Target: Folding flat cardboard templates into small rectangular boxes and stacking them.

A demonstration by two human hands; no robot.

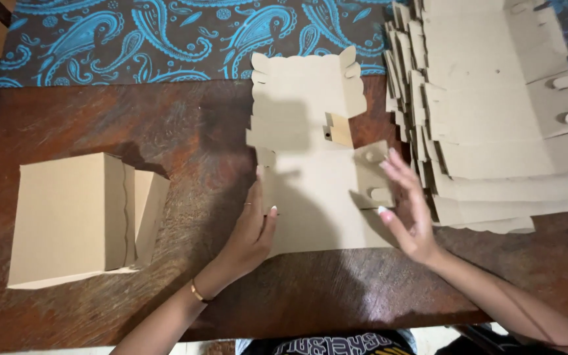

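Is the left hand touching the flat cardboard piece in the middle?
Touching. The head view shows the left hand lying along the left edge of the flat cardboard piece, its thumb resting on the sheet with no gap.

Flat box blank: tan cardboard, unfolded, centre of desk. Stack of box blanks: same tan cardboard, fanned, at the right. Folded box: tan, squarish, closed, at the left. No labels, signs or screens.
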